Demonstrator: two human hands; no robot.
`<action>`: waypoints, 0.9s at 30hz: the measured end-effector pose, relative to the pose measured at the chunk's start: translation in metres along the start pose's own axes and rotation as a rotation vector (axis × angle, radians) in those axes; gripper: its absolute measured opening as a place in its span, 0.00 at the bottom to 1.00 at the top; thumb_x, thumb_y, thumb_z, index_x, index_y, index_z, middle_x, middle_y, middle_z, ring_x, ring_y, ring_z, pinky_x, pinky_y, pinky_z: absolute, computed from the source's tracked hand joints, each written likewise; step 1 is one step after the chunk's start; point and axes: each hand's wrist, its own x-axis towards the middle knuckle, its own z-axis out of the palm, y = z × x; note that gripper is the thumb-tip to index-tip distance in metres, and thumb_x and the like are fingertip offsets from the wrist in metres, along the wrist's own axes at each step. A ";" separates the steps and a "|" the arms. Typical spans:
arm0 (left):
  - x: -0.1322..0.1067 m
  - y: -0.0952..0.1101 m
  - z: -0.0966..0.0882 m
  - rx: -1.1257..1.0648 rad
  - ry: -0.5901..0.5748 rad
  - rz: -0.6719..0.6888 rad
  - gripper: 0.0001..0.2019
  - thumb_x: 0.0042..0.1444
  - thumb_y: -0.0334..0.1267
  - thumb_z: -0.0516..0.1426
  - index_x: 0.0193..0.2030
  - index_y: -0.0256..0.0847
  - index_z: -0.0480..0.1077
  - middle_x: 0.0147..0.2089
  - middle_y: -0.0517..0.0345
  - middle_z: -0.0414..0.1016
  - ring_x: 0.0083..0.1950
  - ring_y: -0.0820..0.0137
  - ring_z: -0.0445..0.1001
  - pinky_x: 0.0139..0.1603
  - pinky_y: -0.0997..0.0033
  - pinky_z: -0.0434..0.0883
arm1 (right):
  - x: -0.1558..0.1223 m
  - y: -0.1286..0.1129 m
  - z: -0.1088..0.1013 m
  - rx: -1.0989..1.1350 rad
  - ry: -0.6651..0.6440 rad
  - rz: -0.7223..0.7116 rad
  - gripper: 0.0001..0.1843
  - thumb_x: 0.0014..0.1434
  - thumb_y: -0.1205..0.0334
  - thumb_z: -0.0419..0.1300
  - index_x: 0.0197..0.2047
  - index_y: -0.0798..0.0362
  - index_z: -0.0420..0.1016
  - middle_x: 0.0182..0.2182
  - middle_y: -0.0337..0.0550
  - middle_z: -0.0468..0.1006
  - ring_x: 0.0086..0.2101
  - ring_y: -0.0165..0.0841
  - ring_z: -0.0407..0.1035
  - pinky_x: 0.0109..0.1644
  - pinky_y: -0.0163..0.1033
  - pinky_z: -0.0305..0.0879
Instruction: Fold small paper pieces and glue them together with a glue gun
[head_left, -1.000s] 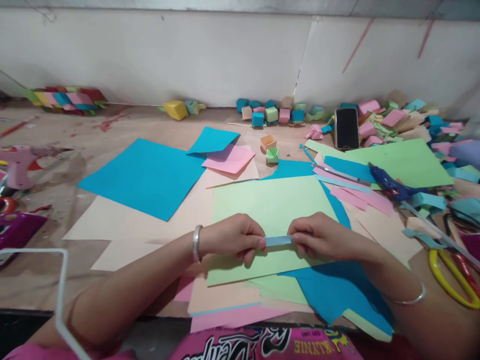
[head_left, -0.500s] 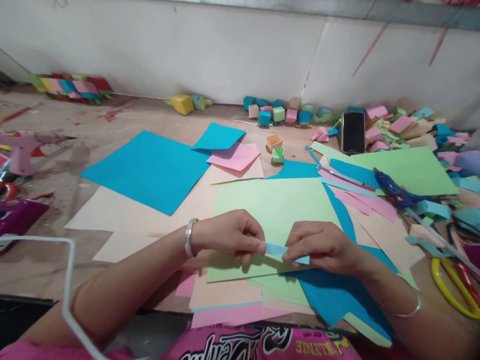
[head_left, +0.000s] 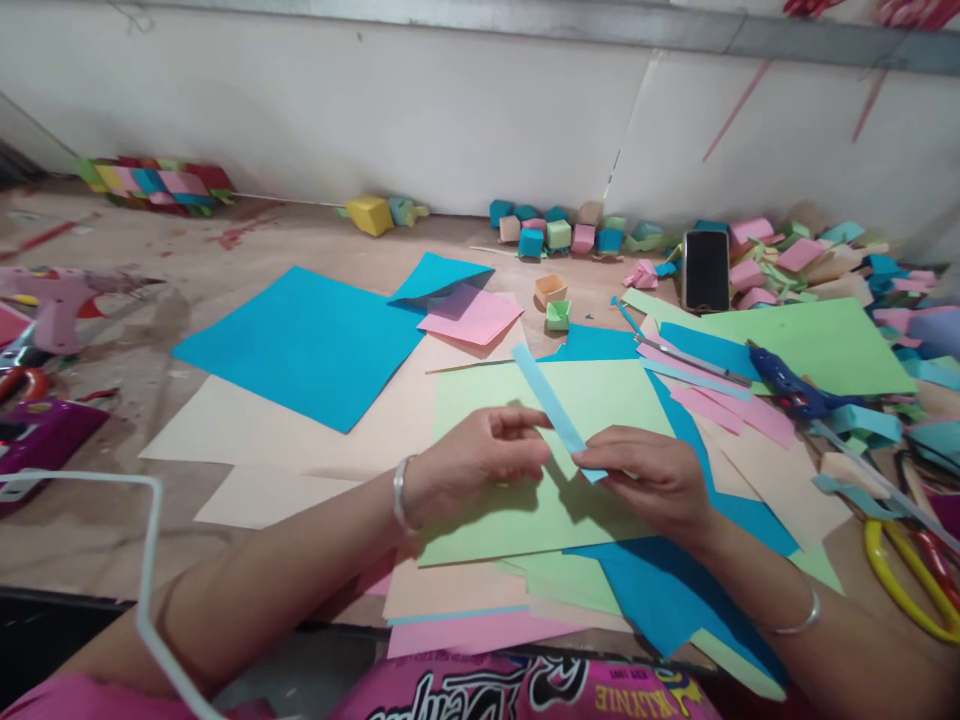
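Above the green sheet (head_left: 615, 390), the right hand (head_left: 652, 480) pinches one end of the blue paper strip (head_left: 550, 400). The left hand (head_left: 472, 465) has its grip spread, so the strip may droop or slip.

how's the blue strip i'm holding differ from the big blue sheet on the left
The blue strip is narrow and pale; the big blue sheet is wide and deeper blue. The strip is tilted up in the right hand; the sheet lies flat. Both are paper.

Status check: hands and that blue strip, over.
Right hand pinching blue paper strip at its lower end. Left hand beside it, fingers parted, contact unclear. Strip tilted up over green sheet, loose paper all round.
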 end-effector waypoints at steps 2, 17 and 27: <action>-0.002 -0.006 0.010 0.053 -0.026 0.006 0.13 0.49 0.41 0.66 0.36 0.31 0.75 0.28 0.54 0.76 0.28 0.75 0.72 0.31 0.75 0.68 | 0.000 -0.001 0.002 0.000 -0.014 -0.038 0.16 0.58 0.75 0.58 0.46 0.51 0.79 0.33 0.46 0.81 0.36 0.32 0.75 0.37 0.37 0.74; 0.003 -0.018 0.015 0.039 0.155 0.030 0.09 0.54 0.37 0.62 0.34 0.30 0.73 0.25 0.51 0.77 0.22 0.76 0.72 0.26 0.77 0.70 | -0.002 0.000 0.015 -0.175 -0.158 -0.210 0.14 0.60 0.75 0.55 0.46 0.56 0.76 0.33 0.48 0.80 0.33 0.32 0.71 0.34 0.38 0.70; 0.003 -0.016 0.015 0.078 0.134 0.015 0.09 0.55 0.37 0.61 0.33 0.30 0.72 0.25 0.51 0.77 0.22 0.76 0.72 0.26 0.77 0.70 | -0.004 0.001 0.016 -0.207 -0.160 -0.230 0.11 0.61 0.74 0.56 0.45 0.55 0.75 0.33 0.46 0.80 0.32 0.31 0.71 0.34 0.37 0.68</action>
